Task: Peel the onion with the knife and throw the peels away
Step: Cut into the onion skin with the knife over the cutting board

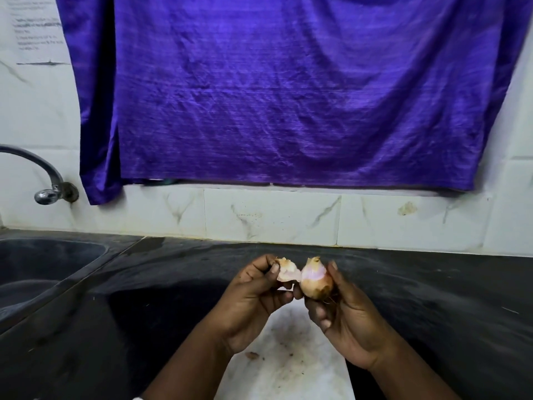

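A small onion [315,281] with pale pink flesh showing at its top and brown skin lower down is held above the counter by my right hand [346,321], whose fingers curl round it. My left hand [253,301] pinches a loose flap of peel [287,271] pulled away to the left of the onion and still joined to it. Both hands hover over a white cutting board [288,356]. No knife is in view.
The board lies on a dark stone counter [432,298], with small peel scraps on it. A sink [43,269] sits at the left under a metal tap [46,180]. A purple cloth [288,96] hangs on the tiled wall behind.
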